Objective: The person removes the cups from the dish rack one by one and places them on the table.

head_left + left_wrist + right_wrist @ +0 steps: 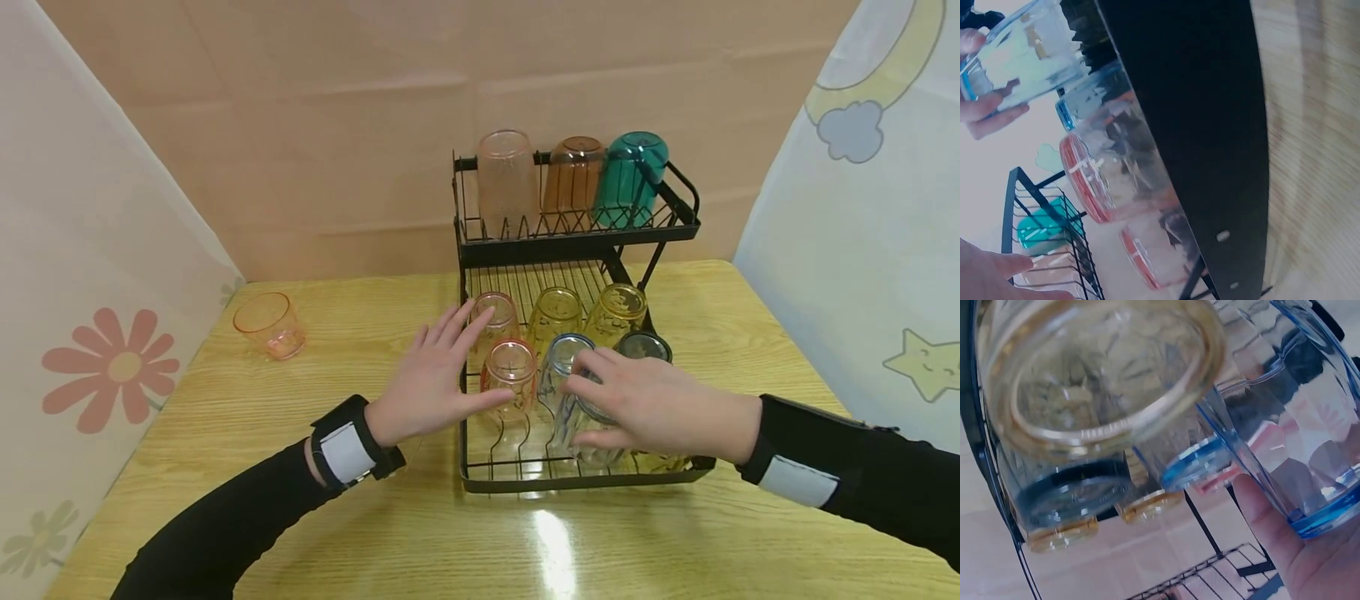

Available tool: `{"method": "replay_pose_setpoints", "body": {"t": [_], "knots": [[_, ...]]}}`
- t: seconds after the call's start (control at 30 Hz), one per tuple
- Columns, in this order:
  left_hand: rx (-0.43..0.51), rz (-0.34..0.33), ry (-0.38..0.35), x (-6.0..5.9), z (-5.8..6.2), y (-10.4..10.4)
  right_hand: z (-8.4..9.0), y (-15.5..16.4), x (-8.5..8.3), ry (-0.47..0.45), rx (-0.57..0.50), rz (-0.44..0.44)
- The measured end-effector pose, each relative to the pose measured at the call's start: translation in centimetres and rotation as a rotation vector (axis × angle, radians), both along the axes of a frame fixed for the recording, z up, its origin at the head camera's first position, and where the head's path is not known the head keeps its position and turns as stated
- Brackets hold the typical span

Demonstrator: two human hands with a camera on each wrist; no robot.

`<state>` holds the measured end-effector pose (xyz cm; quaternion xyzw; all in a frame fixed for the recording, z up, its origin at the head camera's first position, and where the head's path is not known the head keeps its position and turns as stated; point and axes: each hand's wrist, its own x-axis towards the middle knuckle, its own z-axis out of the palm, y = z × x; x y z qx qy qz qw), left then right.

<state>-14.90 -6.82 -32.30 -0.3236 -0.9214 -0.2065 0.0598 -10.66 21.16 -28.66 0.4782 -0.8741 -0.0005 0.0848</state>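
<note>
A black two-tier dish rack (pixel 570 482) stands on the wooden table. Its lower tier holds several upturned glasses. My right hand (pixel 637 400) grips a clear blue-tinted glass (pixel 592 446) at the front of that tier; the right wrist view shows this glass (pixel 1297 425) against my palm (pixel 1285 550). My left hand (pixel 457 367) is flat with straight fingers at the rack's left side, by an orange-rimmed glass (pixel 510 367). I cannot tell whether it touches it. In the left wrist view that glass (pixel 1116 169) lies beside the rack's black edge, and the held glass (pixel 1022 50) is at top left.
On the upper tier stand a clear pinkish glass (pixel 506 179), a brown one (pixel 573 179) and a teal one (pixel 630 179). A pink cup (pixel 270 325) sits upright on the table at far left. Patterned cloth walls close in both sides.
</note>
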Motion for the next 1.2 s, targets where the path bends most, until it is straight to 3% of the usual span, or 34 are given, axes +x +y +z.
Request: {"method": "replay_pose_setpoints", "body": {"t": [0.3,0.6,0.73,1.0,1.2], "knots": [[0.042,-0.048,0.023,0.0,-0.1,1.5,2.0,0.3,-0.5,0.034,-0.145,0.017],[0.168,-0.051,-0.079,0.0,0.1,2.1,3.7,-0.1,-1.8,-0.029,-0.268,-0.055],[0.308,-0.048,-0.187,-0.1,0.0,1.9,4.1,-0.7,-2.1,-0.103,-0.302,-0.133],[0.757,-0.039,-0.506,-0.3,-0.5,1.1,3.5,-3.3,-3.2,-0.252,-0.442,-0.28],[0.944,0.086,-0.616,-0.5,-0.5,0.3,2.4,-5.6,-4.4,-0.334,-0.583,-0.295]]}}
